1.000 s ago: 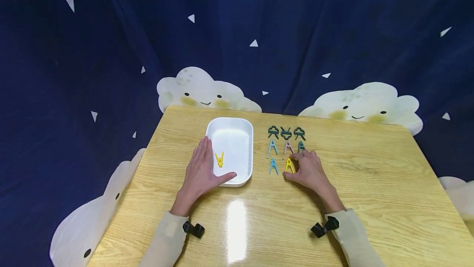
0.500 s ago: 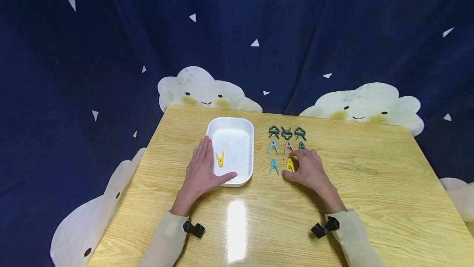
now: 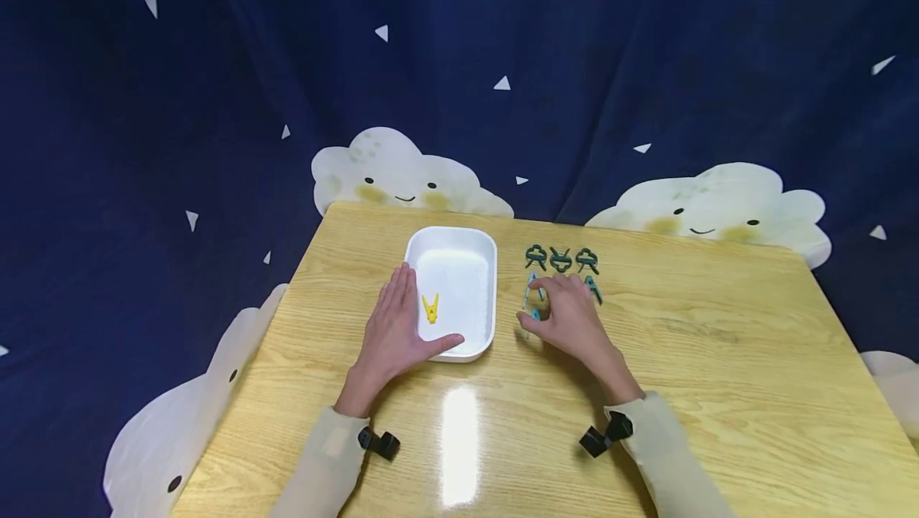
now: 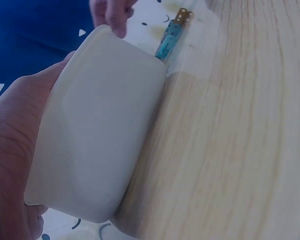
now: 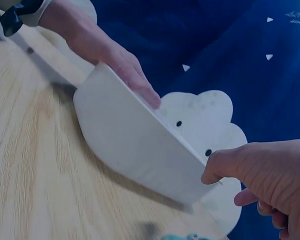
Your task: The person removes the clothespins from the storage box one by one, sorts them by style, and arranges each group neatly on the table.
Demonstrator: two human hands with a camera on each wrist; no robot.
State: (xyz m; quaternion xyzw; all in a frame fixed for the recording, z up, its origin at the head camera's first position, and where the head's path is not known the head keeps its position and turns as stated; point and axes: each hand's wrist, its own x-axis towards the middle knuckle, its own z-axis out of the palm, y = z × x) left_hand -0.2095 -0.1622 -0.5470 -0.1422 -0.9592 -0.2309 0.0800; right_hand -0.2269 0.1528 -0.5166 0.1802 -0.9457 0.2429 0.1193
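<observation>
My left hand (image 3: 391, 322) rests on the left and near rim of a white plastic tray (image 3: 491, 294), its fingers straight and the thumb spread over the near edge. In the tray lies a yellow clothespin (image 3: 431, 308). To the right, my right hand (image 3: 570, 318) hovers low, thumb and index finger apart, with a blue clothespin (image 3: 534, 314) partly hidden between them. A light blue clothespin (image 3: 532, 282) lies just beyond the index finger. Nothing shows in the right hand's grasp in the right wrist view. Other clothespins under that hand are hidden.
A dark green clothespin (image 3: 593, 290) lies right of the hand. Behind it, a row of dark green cloud-shaped clips (image 3: 561, 260) stretches across the wooden table (image 3: 718, 342). A dark blue curtain (image 3: 445, 47) with cloud pictures hangs at the back.
My right hand has moved left from the yellow clothespin on the table to the blue one, now covering the yellow and pink ones. The left hand stays on the tray.
</observation>
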